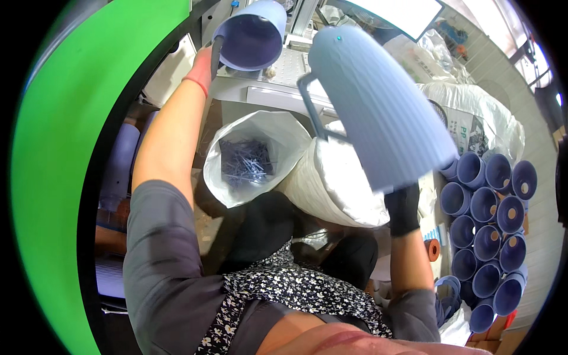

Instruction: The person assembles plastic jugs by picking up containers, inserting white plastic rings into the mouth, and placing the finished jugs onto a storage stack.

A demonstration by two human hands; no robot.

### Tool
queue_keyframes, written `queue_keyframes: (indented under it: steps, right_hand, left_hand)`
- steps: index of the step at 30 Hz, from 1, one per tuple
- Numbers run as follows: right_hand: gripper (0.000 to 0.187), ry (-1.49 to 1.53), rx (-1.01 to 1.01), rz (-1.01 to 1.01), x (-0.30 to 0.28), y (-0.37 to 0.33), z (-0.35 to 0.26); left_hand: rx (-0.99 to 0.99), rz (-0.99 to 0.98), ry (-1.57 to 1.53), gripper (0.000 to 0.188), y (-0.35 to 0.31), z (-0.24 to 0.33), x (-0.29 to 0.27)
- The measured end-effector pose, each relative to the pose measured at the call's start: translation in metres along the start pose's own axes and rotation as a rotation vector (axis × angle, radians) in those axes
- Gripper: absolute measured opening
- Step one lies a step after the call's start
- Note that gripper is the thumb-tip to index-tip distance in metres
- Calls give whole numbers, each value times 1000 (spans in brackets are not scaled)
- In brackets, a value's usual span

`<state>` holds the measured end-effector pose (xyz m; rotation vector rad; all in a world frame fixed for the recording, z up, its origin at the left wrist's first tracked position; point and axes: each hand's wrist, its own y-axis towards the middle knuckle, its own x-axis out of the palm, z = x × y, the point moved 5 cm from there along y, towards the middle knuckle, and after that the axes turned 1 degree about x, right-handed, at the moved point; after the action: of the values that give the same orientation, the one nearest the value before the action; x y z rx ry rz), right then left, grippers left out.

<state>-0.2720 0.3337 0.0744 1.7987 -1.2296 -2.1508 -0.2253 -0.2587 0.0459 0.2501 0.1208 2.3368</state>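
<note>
My right hand (404, 210), in a black glove, holds the lower end of a large pale blue jug shell (378, 109). The shell is tapered and ribbed, with a loop handle (312, 106) on its left side. It is tilted, and my right fingers are partly hidden behind it. Farther up and to the left, my left hand (204, 64) is closed at the side of a second blue-violet shell (251, 35). That one's hollow round mouth faces me, and a dark strip runs along its edge by the hand. Most of my left fingers are hidden.
Before my knees stands a white sack (293, 127) of thin bluish plastic scraps, with another white sack (302, 183) beside it. Several violet shells (485, 204) are stacked at the right, mouths toward me. A metal worktable (296, 70) lies ahead; a green panel (53, 177) borders the left.
</note>
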Motion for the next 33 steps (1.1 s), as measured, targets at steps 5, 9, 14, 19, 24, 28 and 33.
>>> queue_keyframes:
  steps: [5,9,14,19,24,28,33]
  right_hand:
    - [32,1361,680,243,57,126,-14]
    - [39,1191,583,134,127,216,-42]
    - [33,657,415,170,154,277,-106]
    - [39,607,416,10,197,279,-130]
    - [38,720,544,38,217,270,-138]
    - [56,739,436,-65,252,268,-112]
    - [78,825,355,-302,204,207,-125]
  left_hand:
    - [140,127,-565,60,-107,22,-20]
    - [119,269,-639,54,-231,53,-51]
    - [255,-110,-492,45,-323,16,-76]
    - [171,149,-267,46,-369,-7,-77]
    - [138,180,-288,46,-384,-13,-75]
    - [106,145,-295,45,-376,-18,-61]
    - [40,109,-322,46,-373,-22,-50]
